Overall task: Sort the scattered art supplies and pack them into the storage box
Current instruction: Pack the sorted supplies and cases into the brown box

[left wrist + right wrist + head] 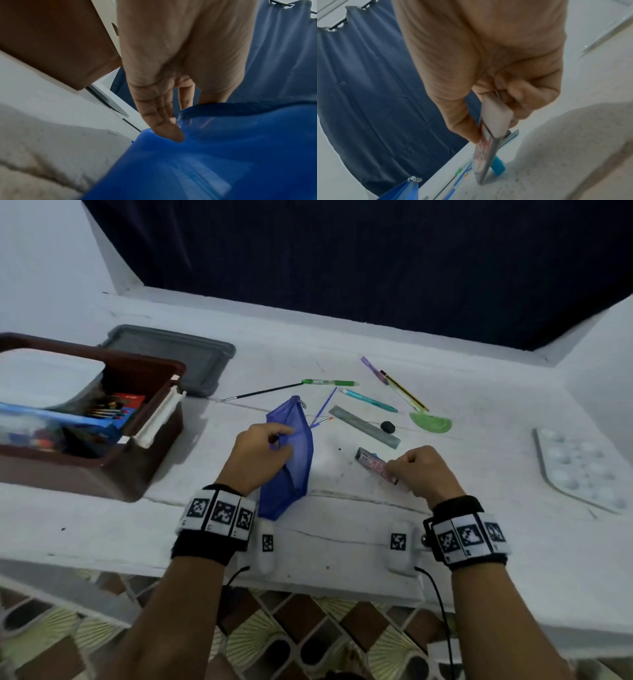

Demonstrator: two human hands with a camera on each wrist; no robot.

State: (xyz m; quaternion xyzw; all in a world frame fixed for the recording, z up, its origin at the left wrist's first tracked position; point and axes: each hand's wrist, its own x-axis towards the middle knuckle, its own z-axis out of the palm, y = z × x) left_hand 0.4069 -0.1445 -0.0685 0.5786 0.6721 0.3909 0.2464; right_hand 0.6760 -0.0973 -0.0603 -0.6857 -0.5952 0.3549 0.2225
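Note:
A blue mesh zip pouch lies on the white table, and my left hand pinches its edge; the left wrist view shows fingers inside the pouch mouth. My right hand grips the near end of a pink patterned flat case, whose far end touches the table. The right wrist view shows the case held edge-down, with a blue item behind it. The brown storage box stands at the left and holds brushes and packets.
A grey lid lies behind the box. Scattered beyond the hands are a black brush, green pen, teal pen, striped pencil, grey ruler, black eraser and green protractor. A white palette lies right.

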